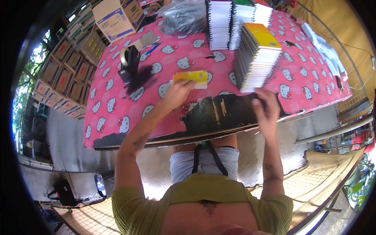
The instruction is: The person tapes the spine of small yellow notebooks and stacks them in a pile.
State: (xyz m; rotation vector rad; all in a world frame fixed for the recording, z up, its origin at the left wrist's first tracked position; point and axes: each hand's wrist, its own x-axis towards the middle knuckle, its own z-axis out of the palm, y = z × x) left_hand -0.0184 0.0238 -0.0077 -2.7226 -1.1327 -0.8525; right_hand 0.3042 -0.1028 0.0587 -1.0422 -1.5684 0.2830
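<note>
My left hand [178, 93] grips the left end of a small yellow notebook [200, 77], which lies low over the pink tablecloth. Its pale lower edge shows, while the fingers hide part of its cover. Just in front of a tall stack of spiral notebooks [256, 58] is my right hand [268, 109], its fingers bent and apart with nothing seen in them. That stack has a yellow cover on top and dark coils down its left side. Whether the right fingertips touch the stack's base, I cannot tell.
More notebook stacks [219, 25] stand behind. A black tape dispenser [131, 64], a blue pen [152, 48] and clear plastic [182, 17] lie on the table. The cloth is torn along the front, baring a dark board [235, 113]. Cartons [64, 74] are piled at left.
</note>
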